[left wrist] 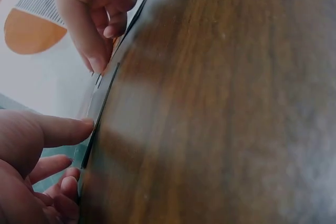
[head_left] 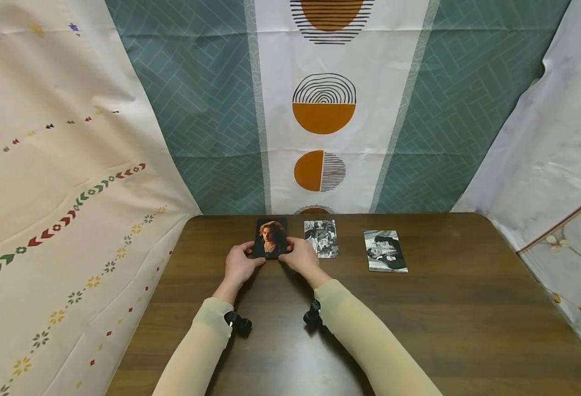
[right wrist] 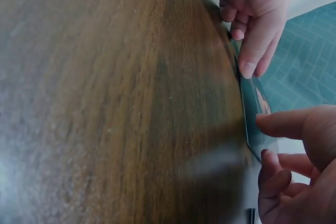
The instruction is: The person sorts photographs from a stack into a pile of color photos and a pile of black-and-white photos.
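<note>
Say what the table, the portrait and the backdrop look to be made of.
Table: wood or wood-look laminate, with a slight sheen; streaky brown grain and soft reflections show.
Portrait: probably stiff paper or card, smooth and perhaps glossy; the wrist views show a thin, straight edge.
Backdrop: likely printed fabric, mostly matte; creases run across it.

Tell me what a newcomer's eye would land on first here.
Probably the dark portrait card, between the left grip and right grip near the table's far edge. Then the white cloth panel behind, with its partly orange circles. Right of the portrait lie a black-and-white middle card and rightmost card.
</note>
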Tool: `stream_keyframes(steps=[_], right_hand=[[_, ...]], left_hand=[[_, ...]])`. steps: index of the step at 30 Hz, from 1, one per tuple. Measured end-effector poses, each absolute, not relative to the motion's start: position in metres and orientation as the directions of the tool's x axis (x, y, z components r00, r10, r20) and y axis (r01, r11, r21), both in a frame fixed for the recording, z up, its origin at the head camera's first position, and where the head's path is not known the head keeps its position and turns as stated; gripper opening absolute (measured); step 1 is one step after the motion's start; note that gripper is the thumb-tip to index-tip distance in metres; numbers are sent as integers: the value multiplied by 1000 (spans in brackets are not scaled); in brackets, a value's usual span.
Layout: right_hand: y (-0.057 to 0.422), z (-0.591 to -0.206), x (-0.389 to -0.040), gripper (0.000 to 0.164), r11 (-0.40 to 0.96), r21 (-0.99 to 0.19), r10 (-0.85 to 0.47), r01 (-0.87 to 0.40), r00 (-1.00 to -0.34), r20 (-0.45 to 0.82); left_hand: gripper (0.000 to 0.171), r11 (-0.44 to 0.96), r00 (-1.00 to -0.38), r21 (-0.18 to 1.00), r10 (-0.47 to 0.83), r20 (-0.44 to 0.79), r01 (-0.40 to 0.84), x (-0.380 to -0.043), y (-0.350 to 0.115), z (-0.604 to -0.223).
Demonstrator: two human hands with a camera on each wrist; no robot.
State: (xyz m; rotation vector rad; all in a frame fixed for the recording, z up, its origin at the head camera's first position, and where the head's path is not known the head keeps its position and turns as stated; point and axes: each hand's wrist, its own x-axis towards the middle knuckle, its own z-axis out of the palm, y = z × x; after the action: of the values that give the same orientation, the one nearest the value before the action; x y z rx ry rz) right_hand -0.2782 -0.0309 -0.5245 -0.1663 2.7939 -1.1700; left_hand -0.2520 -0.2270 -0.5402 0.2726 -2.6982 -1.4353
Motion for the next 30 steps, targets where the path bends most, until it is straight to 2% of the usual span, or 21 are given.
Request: stream_keyframes(steps=[10,30], right_hand=[[-35,-529,-279,66,737,-674,-122,-39,-990,-76],[-39,-530,-282,63,780,-625,-114,-22,-988,-108]], left_hand=[[61,612,-977,773,-209,-47,-169,-255,-224,-542],[62,657,-982,736,-177,-64,-166,-256,-227,-540]])
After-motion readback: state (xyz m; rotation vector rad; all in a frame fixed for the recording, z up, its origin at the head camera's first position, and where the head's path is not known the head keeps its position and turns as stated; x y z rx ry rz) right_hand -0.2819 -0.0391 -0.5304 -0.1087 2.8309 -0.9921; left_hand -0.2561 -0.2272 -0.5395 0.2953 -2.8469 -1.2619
